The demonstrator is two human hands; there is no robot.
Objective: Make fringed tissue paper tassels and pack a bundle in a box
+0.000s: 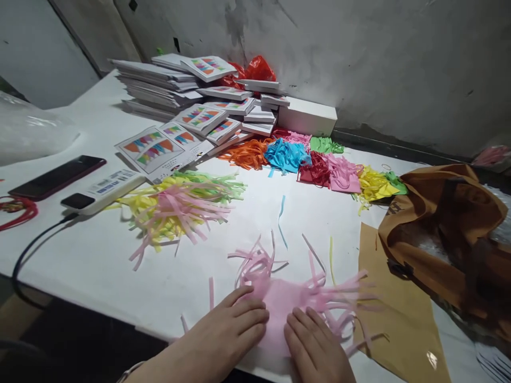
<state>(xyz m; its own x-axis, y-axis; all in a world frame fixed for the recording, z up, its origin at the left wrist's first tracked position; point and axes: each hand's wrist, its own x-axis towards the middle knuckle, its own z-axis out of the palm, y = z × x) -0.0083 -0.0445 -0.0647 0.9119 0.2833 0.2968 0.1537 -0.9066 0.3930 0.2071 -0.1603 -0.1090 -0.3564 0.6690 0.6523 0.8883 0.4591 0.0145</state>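
Resting on a pink fringed bundle (280, 304), the left hand (233, 327) and right hand (315, 343) lie palm down at either side of its plain middle, with the brown paper sheet (403, 322) as the landmark. The fingers of both are extended and released, flat against the top, clenched around nothing that shows; the thumbs are out of sight. The pink bundle lies on the white worktop (223, 239) just left of the brown paper sheet, and some of its strips trail over that sheet's left edge. It looks very light, soft and limp, probably thin cloth or tissue, so it should crease and shift easily; the narrow strips look apt to tangle or tear. The smooth, plain middle seems the best place to hold, with a broad, gentle touch, rather than the loose ends. Well left of the brown paper sheet sits a mixed yellow, pink and green fringed pile (181, 202); beyond the sheet runs a row of coloured bundles (314, 169), and a brown bag (459, 229) overlaps its right side.
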